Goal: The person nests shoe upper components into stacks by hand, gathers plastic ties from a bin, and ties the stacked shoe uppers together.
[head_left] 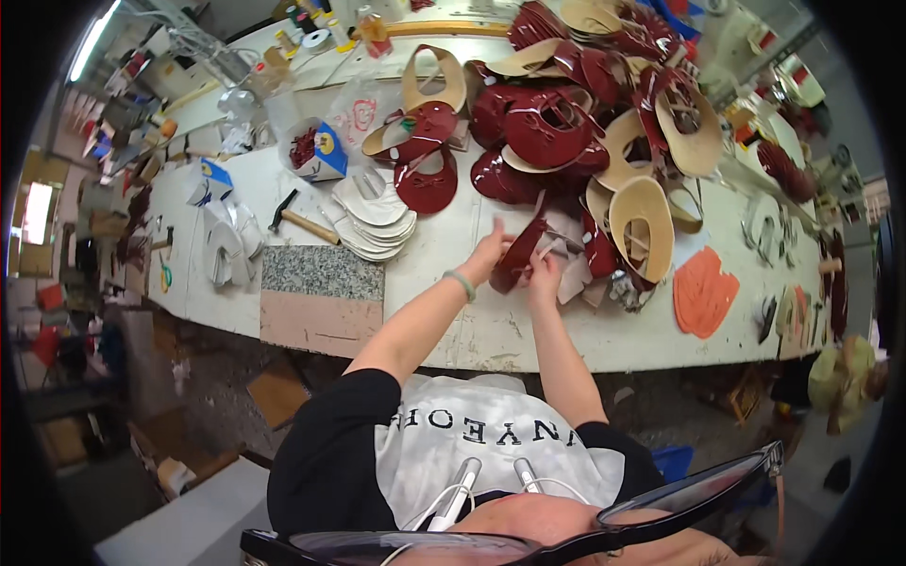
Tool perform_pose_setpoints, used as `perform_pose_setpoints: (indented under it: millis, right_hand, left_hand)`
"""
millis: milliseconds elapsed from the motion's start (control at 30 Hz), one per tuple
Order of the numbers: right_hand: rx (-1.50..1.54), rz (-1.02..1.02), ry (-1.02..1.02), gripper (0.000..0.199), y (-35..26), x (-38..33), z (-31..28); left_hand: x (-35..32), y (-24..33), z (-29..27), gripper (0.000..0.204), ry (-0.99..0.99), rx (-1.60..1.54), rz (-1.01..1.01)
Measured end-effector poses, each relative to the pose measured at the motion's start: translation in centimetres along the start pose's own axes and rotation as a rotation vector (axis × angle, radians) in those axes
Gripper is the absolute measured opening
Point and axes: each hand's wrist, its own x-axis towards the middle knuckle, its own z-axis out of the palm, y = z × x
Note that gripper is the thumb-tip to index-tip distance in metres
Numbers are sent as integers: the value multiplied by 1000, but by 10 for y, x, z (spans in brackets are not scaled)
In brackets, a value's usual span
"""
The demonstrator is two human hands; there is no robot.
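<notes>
Above white workbench [491, 330], near front edge: left hand [488, 255] and right hand [543, 274] both pinch dark red glossy upper piece [519, 255], fingers closed on its edges. Keep piece taut, grip light, clear of red-and-tan pile [566, 132] behind.

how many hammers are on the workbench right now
1. The hammer lies on the white bench, left of the white cut-piece stack, above the granite slab. Others may hide under the shoe uppers.
</notes>
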Motion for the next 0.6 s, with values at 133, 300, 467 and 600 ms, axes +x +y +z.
perform_pose_setpoints:
  millis: [133, 300, 467, 600]
  right_hand:
    - [-148, -189, -389, 14, -51, -69, 14]
    - [-352, -262, -996, 14, -91, -101, 29]
    - [-615, -304, -1142, 21, -93, -123, 78]
    - [-376, -336, -1029, 29, -95, -153, 116]
  left_hand:
    - [-100, 6, -12, 103, -205, -629, -184]
    - [-145, -7, -33, 94, -719, -1052, 142]
    - [-211, 28, -66, 47, -493, -818, 47]
    - [-229, 39, -83, 37, -197, -748, 148]
